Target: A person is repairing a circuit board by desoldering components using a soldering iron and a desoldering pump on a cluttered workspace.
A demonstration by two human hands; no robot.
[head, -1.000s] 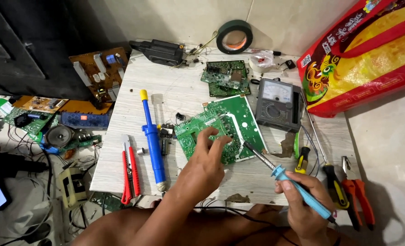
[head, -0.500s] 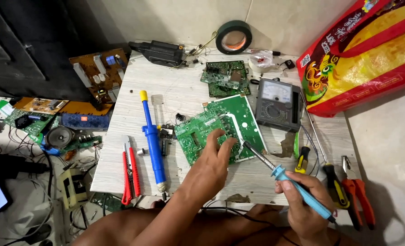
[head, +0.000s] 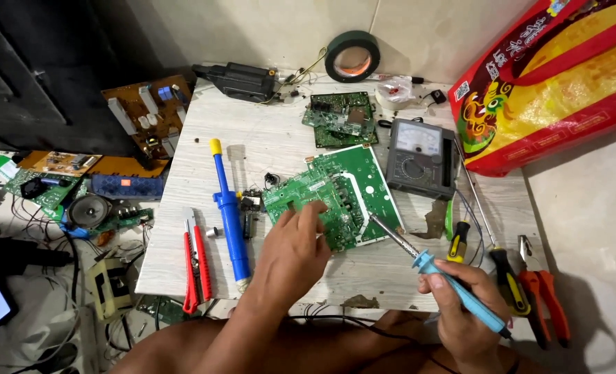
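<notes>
Left hand [head: 295, 244] on green circuit board [head: 333, 194]; right hand [head: 460, 305] w/ soldering iron [head: 438, 271].

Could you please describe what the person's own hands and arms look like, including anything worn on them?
Both forearms are bare, with no sleeves in view. The left hand and right hand wear no gloves, and no rings, watch or bands show.

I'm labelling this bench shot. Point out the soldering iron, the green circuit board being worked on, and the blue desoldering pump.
soldering iron [head: 460, 292]: head view, on its light-blue handle.
green circuit board [head: 335, 181]: head view, on its bare upper middle.
blue desoldering pump [head: 229, 215]: head view, on the middle of its barrel.
</notes>
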